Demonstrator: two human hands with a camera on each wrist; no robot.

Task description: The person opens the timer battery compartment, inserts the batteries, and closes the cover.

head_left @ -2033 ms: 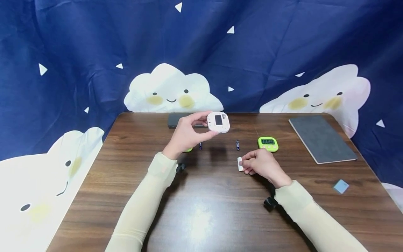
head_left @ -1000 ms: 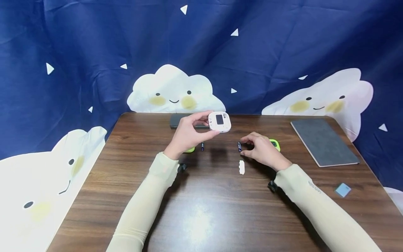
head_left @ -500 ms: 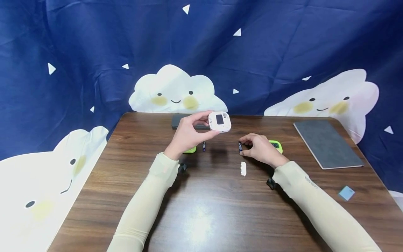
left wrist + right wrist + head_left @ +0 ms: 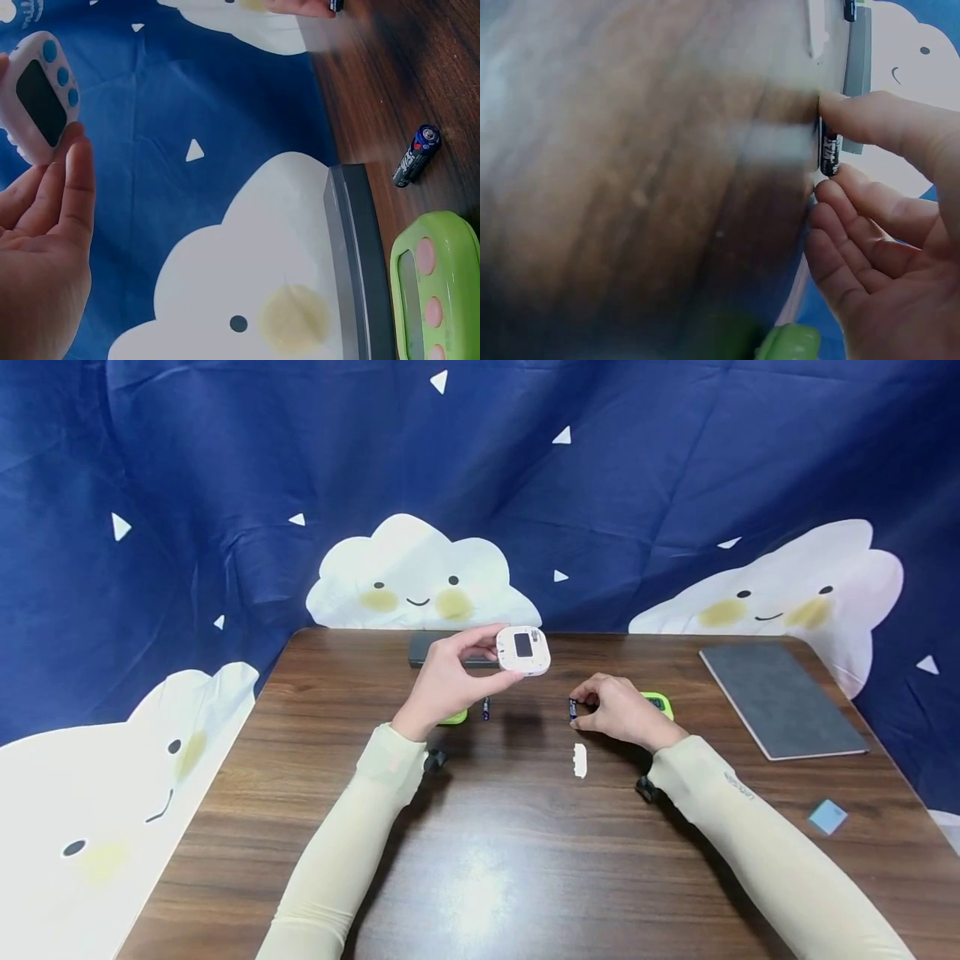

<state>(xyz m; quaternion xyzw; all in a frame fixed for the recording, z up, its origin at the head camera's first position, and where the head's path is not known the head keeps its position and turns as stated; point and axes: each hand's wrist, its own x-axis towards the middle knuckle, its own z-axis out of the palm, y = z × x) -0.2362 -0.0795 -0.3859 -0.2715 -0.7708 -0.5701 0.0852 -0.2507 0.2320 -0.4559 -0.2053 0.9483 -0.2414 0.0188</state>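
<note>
My left hand (image 4: pixel 447 683) holds a white kitchen timer (image 4: pixel 524 651) up above the table, between thumb and fingers. Its side with a dark square faces the head camera; the left wrist view shows the screen and blue buttons of the timer (image 4: pixel 45 97). Thumb and forefinger of my right hand (image 4: pixel 621 712) pinch a small dark blue battery (image 4: pixel 573 710) by its two ends, low over the table; the battery (image 4: pixel 830 152) also shows in the right wrist view. Just nearer than that hand lies a small white battery cover (image 4: pixel 580 761). A second battery (image 4: pixel 486 708) lies beyond my left wrist.
A green timer (image 4: pixel 657 702) sits partly hidden behind my right hand, another green timer (image 4: pixel 454 717) behind my left wrist. A dark box (image 4: pixel 424 650) lies at the back edge. To the right are a grey notebook (image 4: pixel 783 702) and a light blue square block (image 4: pixel 828 817).
My right hand has let go of the white battery cover, leaving it on the table, and moved away from me to pinch the battery. The left hand keeps holding the white timer in place.
</note>
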